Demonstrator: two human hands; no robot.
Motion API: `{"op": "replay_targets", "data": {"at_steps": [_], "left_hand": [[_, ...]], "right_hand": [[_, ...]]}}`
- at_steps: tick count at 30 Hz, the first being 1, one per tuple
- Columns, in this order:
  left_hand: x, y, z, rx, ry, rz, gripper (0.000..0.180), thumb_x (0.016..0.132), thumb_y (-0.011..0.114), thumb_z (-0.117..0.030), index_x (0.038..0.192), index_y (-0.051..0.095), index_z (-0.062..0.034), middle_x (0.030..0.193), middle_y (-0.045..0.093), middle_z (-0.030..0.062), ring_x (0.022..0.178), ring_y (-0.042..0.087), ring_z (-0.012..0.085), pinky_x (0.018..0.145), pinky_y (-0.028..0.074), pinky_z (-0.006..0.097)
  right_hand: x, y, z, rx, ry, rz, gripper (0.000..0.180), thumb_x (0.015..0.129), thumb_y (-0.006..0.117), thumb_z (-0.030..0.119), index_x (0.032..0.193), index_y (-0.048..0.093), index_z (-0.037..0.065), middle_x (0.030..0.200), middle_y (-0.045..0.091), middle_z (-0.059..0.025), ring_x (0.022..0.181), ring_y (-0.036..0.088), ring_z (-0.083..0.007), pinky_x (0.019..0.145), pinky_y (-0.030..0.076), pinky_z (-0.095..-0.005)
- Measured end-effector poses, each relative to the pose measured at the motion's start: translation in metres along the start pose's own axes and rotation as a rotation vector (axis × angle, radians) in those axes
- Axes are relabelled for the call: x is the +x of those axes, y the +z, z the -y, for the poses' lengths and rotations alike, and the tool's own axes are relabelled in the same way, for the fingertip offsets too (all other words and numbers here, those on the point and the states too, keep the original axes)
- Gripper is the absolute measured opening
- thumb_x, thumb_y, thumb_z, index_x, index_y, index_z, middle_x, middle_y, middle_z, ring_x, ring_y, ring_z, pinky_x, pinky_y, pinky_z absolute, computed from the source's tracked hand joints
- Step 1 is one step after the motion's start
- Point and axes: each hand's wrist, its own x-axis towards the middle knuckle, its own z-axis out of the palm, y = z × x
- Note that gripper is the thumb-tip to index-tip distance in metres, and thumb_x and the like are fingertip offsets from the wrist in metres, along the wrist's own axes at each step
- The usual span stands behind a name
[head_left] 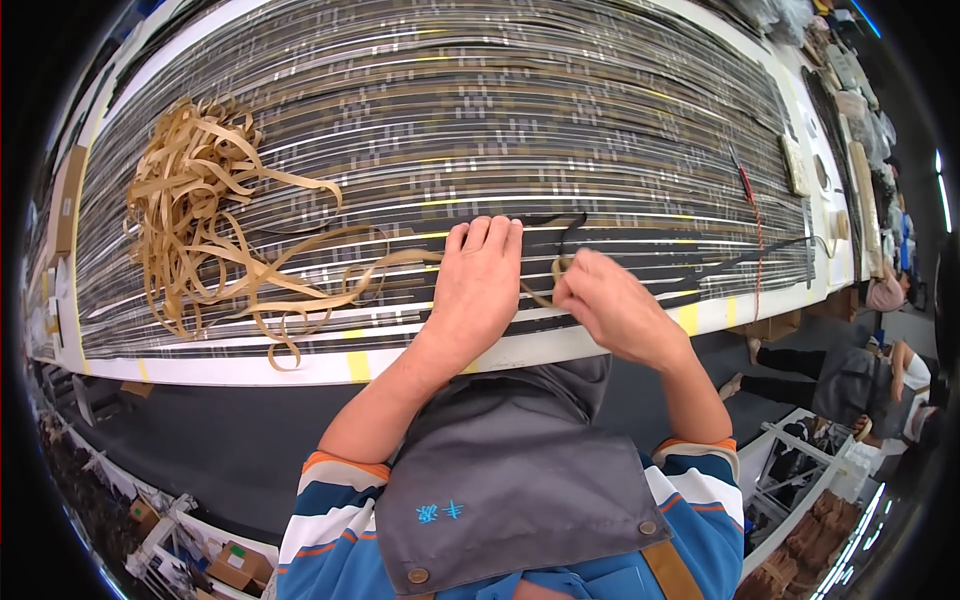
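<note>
Tan ribbon (178, 200) runs under the left hand (478, 288), fingers flat, to the right hand (615, 308), fingers pinching it.

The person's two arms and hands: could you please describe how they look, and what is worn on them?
The left hand and right hand are bare, with no glove or watch showing. The left sleeve and right sleeve are short, with blue, dark blue and white bands, thin reddish stripes and an orange edge.
</note>
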Motion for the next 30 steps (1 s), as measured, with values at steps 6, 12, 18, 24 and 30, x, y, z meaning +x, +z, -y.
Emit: {"op": "replay_targets", "data": {"at_steps": [6,12,18,24,30], "left_hand": [[0.001,-0.002,-0.001,0.013,0.004,0.022,0.054,0.072,0.058,0.008,0.126,0.056,0.0069,0.117,0.056,0.0142,0.115,0.052,0.0301,0.101,0.040,0.041],[0.002,-0.004,-0.002,0.010,0.029,0.014,0.057,0.068,0.060,0.012,0.125,0.056,0.0067,0.116,0.055,0.0139,0.113,0.052,0.0307,0.100,0.041,0.041],[0.001,-0.003,0.001,0.019,0.044,0.002,0.057,0.068,0.060,0.012,0.125,0.056,0.0068,0.115,0.055,0.0138,0.112,0.052,0.0306,0.099,0.041,0.041],[0.002,-0.005,-0.001,0.030,0.048,0.007,0.055,0.071,0.060,0.012,0.125,0.057,0.0068,0.115,0.055,0.0138,0.111,0.053,0.0305,0.098,0.041,0.041],[0.003,-0.005,0.000,0.030,0.045,0.021,0.053,0.072,0.060,0.010,0.125,0.057,0.0066,0.115,0.056,0.0137,0.110,0.053,0.0305,0.098,0.042,0.041]], "right_hand": [[-0.050,0.004,0.014,0.137,0.058,0.239,0.004,0.087,0.061,0.003,0.090,0.058,0.003,0.089,0.052,-0.0117,0.089,0.055,-0.0325,0.079,0.046,-0.0415],[-0.103,0.020,0.006,0.186,0.213,0.360,0.005,0.086,0.064,0.003,0.089,0.060,0.004,0.088,0.054,-0.0104,0.088,0.057,-0.0317,0.076,0.046,-0.0402],[-0.148,0.032,-0.008,0.152,0.458,0.390,0.004,0.084,0.065,0.004,0.085,0.062,0.002,0.087,0.059,-0.0107,0.084,0.060,-0.0327,0.077,0.048,-0.0397],[-0.157,-0.023,0.011,0.506,0.449,0.365,0.014,0.079,0.076,0.005,0.091,0.069,0.003,0.083,0.063,-0.0067,0.072,0.063,-0.0192,0.065,0.051,-0.0305],[-0.043,0.007,-0.011,0.265,0.305,-0.399,0.013,0.087,0.071,0.010,0.089,0.063,0.000,0.085,0.060,-0.0078,0.071,0.059,-0.0179,0.063,0.048,-0.0310]]}}
